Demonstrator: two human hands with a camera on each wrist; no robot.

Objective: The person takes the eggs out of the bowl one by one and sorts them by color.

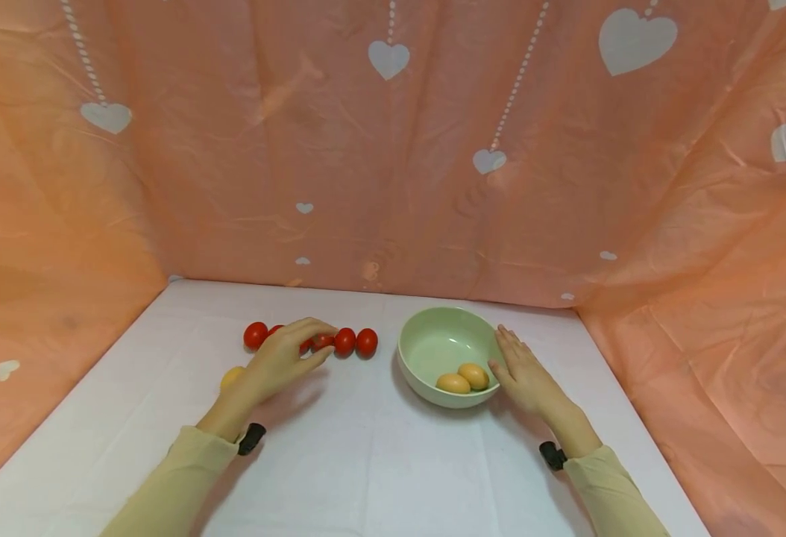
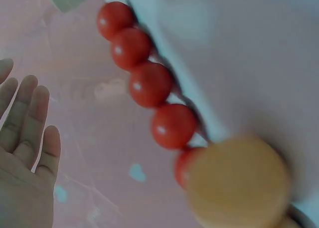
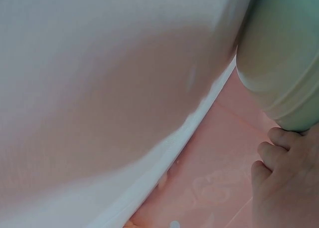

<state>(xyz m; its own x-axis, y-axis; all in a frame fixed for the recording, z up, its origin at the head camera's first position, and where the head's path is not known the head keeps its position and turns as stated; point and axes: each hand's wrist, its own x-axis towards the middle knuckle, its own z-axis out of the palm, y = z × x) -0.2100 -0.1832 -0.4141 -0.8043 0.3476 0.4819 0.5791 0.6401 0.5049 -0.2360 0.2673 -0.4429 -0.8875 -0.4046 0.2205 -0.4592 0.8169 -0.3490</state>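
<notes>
My left hand point(image 1: 288, 354) hovers over a row of several red cherry tomatoes point(image 1: 344, 342), fingers loosely bent and holding nothing. In the left wrist view the same hand point(image 2: 30, 138) shows its palm, apart from the tomatoes point(image 2: 151, 85). A yellow round fruit point(image 1: 230, 377) lies on the near side of the row, partly hidden by the left wrist. My right hand point(image 1: 523, 373) lies with straight fingers against the right side of a pale green bowl point(image 1: 426, 328). Inside the bowl are two yellow oval fruits point(image 1: 453, 383). The right wrist view shows the fingertips at the bowl's outer wall point(image 3: 284, 58).
A white cloth point(image 1: 426, 470) covers the table. Orange-pink sheets point(image 1: 366, 164) with white hearts hang behind it and along both sides. The bowl stands to the right of the tomato row, near the back half of the table.
</notes>
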